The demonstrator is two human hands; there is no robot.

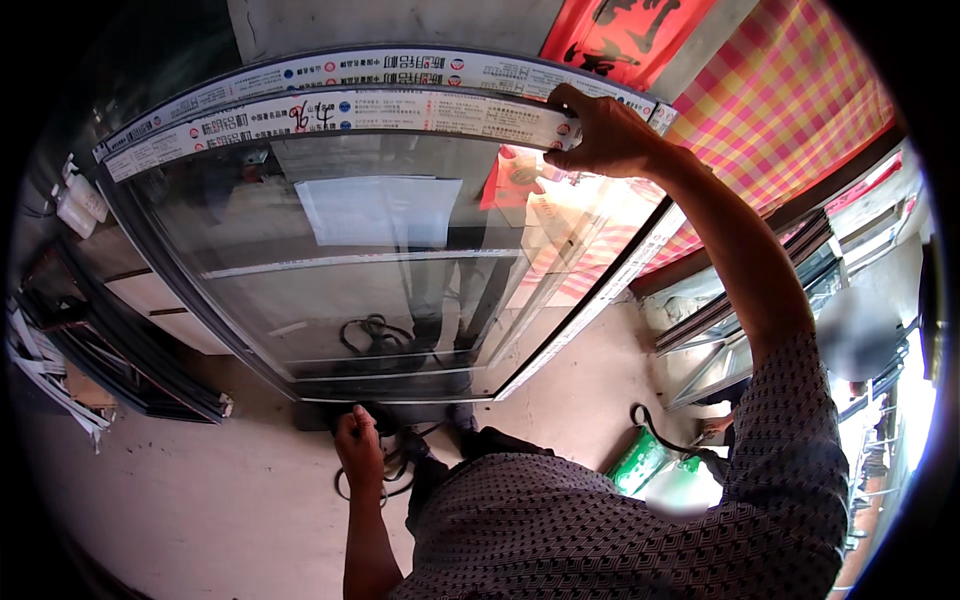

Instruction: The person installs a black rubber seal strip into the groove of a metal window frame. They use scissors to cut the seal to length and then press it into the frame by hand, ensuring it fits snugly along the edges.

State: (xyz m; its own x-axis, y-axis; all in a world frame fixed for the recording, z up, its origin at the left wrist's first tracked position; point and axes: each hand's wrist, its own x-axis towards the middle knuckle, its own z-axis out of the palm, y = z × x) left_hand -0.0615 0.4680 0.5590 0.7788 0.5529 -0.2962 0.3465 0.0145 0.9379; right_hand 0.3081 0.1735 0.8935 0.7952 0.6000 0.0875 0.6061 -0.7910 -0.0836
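Observation:
A large glazed window panel [400, 112] stands upright in front of me, its frame covered in white printed protective film. Handwritten dark marks show on the top rail. My right hand [608, 138] grips that rail near its right end, thumb on the near side and fingers over the top. Low down, close to the panel's bottom edge, my left hand [360, 450] is closed. Something black shows right beside its fingers, but what it holds, if anything, is hidden. A pale sheet [380, 210] shows in the glass; whether behind it or reflected I cannot tell.
Dark frame profiles [120, 340] lean at the left, near white bottles [80, 200]. A checked cloth [780, 110] and a red paper banner [630, 40] are at the back right. A black cable [400, 475] lies by my feet. A green bag [640, 462] sits at the right.

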